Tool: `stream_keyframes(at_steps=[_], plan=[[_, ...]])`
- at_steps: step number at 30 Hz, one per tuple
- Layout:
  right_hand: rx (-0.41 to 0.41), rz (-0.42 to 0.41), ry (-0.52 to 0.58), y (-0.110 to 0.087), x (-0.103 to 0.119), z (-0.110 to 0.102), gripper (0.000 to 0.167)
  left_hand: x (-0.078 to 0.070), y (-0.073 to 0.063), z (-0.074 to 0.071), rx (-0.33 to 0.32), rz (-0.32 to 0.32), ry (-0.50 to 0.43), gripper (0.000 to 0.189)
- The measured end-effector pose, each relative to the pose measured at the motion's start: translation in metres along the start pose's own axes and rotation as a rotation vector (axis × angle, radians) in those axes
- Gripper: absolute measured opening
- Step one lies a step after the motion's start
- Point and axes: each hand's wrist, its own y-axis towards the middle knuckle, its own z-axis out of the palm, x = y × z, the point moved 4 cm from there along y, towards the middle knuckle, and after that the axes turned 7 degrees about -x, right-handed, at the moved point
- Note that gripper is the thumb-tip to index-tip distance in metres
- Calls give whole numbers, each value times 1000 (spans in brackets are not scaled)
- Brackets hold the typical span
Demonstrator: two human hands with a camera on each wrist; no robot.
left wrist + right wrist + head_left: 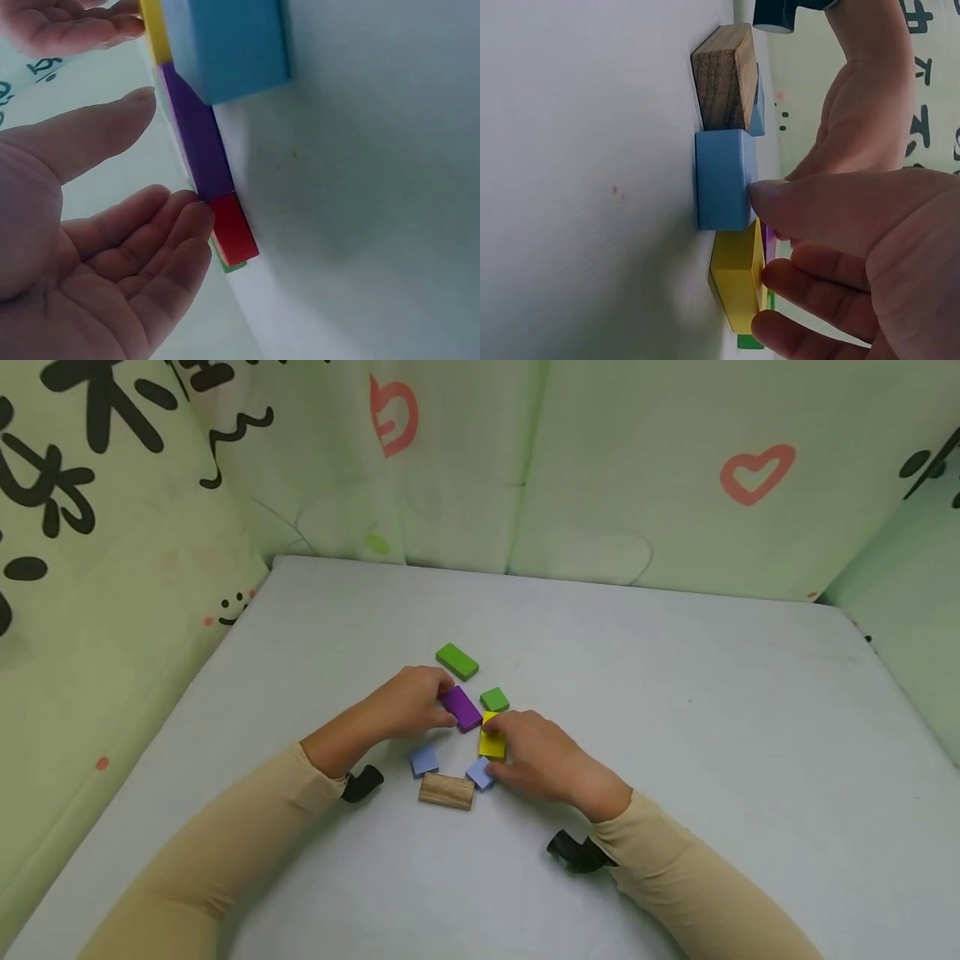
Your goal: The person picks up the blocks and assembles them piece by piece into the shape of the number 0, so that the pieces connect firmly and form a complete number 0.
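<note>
My left hand (411, 703) is at a purple block (462, 710), its fingers and thumb spread apart along the side. In the left wrist view the fingertips are right at a small red block (234, 231) against the purple one's end; the hand hides the red block in the head view. My right hand (546, 760) reaches over a yellow block (492, 746) with loosely bent fingers. Its thumb tip touches a light blue block (724, 180) at the yellow block's near end. A wood-grain block (447, 792) lies between that blue block and another blue block (423, 760).
A long green block (457, 662) lies beyond the left hand, and a small green block (495, 699) lies past the yellow one. The blocks form a loose ring on the white table (712, 735). Printed curtains (615, 468) stand along its far and left sides.
</note>
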Motion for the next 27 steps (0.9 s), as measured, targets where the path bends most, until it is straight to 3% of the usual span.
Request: stream_keyframes(at_steps=[11, 27], plan=[[-4, -1, -9, -1, 1, 0, 42, -7, 7, 4, 6, -22, 5, 59], [10, 5, 1, -1, 2, -1, 41, -2, 9, 1, 58, 57, 50, 58]])
